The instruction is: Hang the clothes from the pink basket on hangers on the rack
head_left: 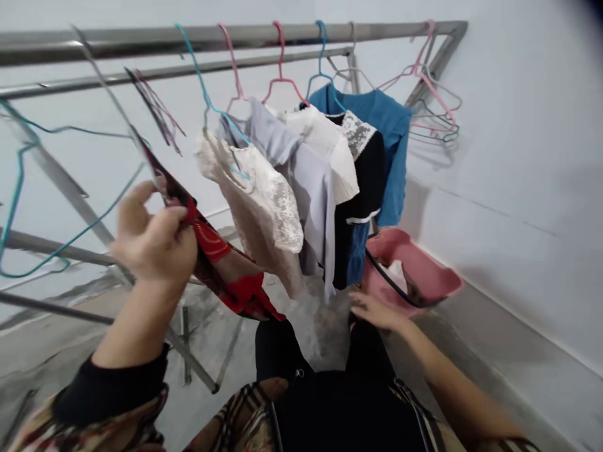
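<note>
My left hand [157, 235] is closed on the upper edge of a red and dark patterned garment [221, 270]. The garment slants down to the right, seen nearly edge-on, below a thin hanger hook [101, 75] at the rail. Low down in front of my knees, my right hand [374, 311] is open and holds nothing, its fingers stretched left. Beside it is a pink basket [436, 285] with a dark handle and a small white item inside. A cream lace top [264, 201] on a blue hanger hangs nearest to the red garment.
A metal rail [141, 41] crosses the top. Along it hang a pale lavender garment [311, 176], a white top [330, 138], a black top [370, 169] and a blue one [396, 144]. Bare hangers [436, 94] hang far right; a teal hanger [19, 188] is far left.
</note>
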The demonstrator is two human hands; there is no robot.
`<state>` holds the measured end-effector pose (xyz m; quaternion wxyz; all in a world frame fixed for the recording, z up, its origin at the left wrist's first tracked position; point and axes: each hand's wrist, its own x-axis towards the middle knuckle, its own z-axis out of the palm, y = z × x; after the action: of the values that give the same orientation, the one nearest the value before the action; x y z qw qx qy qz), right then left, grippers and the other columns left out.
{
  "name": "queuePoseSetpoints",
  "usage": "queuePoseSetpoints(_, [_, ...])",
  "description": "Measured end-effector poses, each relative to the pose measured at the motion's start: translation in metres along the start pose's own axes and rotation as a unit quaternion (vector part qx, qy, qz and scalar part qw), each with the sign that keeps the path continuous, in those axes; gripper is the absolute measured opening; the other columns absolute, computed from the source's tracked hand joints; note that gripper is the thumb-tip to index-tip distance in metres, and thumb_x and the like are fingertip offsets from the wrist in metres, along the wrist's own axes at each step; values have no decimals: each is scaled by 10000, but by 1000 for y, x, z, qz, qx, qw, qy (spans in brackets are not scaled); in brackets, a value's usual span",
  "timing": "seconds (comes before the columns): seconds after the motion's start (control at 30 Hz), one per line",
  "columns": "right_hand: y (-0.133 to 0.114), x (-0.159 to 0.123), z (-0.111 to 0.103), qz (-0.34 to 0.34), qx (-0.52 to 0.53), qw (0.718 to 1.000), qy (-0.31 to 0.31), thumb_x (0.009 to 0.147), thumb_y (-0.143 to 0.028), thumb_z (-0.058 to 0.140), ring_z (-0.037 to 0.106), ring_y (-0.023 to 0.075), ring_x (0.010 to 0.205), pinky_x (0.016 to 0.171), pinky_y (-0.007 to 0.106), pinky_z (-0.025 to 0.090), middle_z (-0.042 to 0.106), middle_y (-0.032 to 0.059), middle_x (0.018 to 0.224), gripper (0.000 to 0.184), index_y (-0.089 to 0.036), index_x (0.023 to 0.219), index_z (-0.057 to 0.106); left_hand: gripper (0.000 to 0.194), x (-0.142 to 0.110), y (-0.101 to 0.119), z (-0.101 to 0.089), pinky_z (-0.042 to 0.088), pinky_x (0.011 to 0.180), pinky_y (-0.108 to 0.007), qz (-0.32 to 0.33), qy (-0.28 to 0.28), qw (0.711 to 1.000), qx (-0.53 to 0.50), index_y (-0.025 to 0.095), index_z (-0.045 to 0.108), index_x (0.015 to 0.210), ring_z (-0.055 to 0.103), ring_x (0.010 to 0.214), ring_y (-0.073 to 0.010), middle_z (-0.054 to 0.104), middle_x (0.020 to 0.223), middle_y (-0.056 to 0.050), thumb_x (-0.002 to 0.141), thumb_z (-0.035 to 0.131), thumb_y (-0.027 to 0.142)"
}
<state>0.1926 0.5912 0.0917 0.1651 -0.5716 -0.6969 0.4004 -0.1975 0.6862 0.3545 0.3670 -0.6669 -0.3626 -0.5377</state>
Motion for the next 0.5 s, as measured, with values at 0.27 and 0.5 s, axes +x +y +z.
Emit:
queuePoseSetpoints(0.27, [-82, 18, 21, -91, 98, 986, -99, 844, -429, 587, 582, 230, 1154, 991, 422, 494, 503, 131, 1417, 729, -221, 1501, 349, 143, -53, 53, -13, 588, 687, -250, -119, -145, 971, -148, 194, 645, 674, 730, 803, -162, 765, 1012, -56, 747, 599, 80])
queuePoseSetpoints(0.5, [-138, 28, 53, -189, 97, 973, -88, 633, -447, 693, 656, 254, 1086, 895, 397, 552, 641, -103, 1278, 808, -536, 1389, 425, 151, -76, 155, -8, 604, 694, -299, -349, -425, 665, -505, 217, 613, 628, 733, 774, -187, 769, 844, -25, 734, 575, 118])
